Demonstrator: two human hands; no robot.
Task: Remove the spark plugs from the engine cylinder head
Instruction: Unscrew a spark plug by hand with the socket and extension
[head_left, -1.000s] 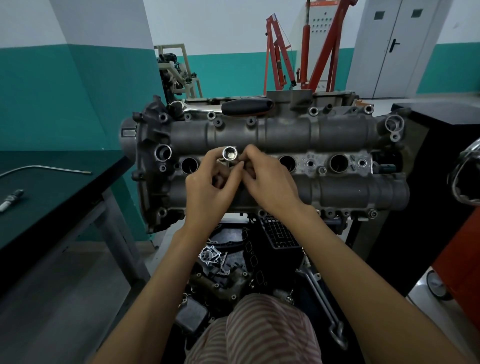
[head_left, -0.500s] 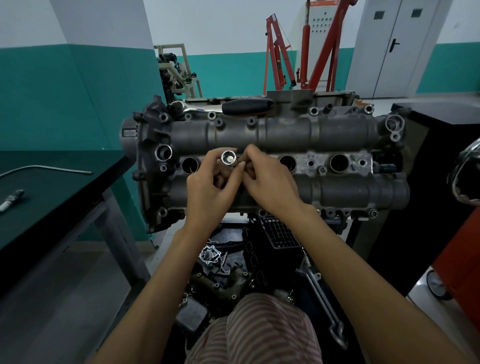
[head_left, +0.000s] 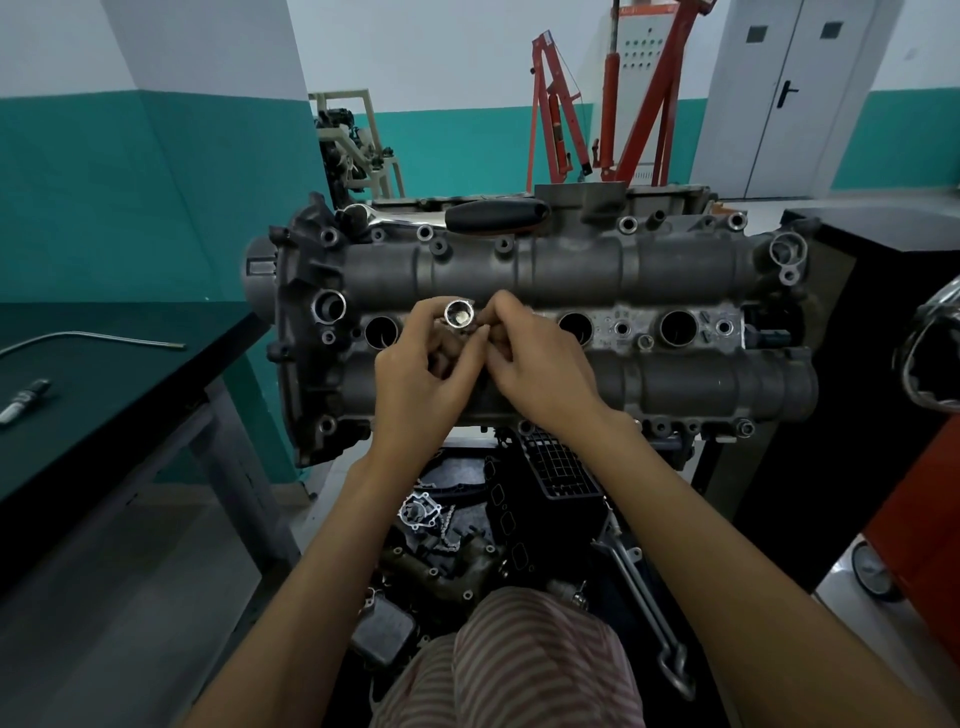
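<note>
Teal-and-white walls ring our workshop, with grey double doors (head_left: 795, 98) at the back right and a red engine crane (head_left: 613, 98) standing behind the work. Dead ahead sits the cylinder head (head_left: 545, 322), its plug wells in a row along the middle; we see one open well (head_left: 382, 332) left of our hands and two more, (head_left: 574, 327) and (head_left: 675, 328), to the right. At our left runs a dark green bench (head_left: 104, 384), carrying a thin bent rod (head_left: 93, 340) and, near its edge, one spark plug (head_left: 23, 402) lying flat. A black-handled ratchet (head_left: 493, 214) rests on the head's far edge. Now the hands: our left hand (head_left: 421, 387) curls round a shiny socket (head_left: 458, 314), held over the head with its open end towards us. Our right hand (head_left: 545, 376) pinches in right beside the socket, fingertips (head_left: 498, 312) bunched, though what they nip we can't tell.
</note>
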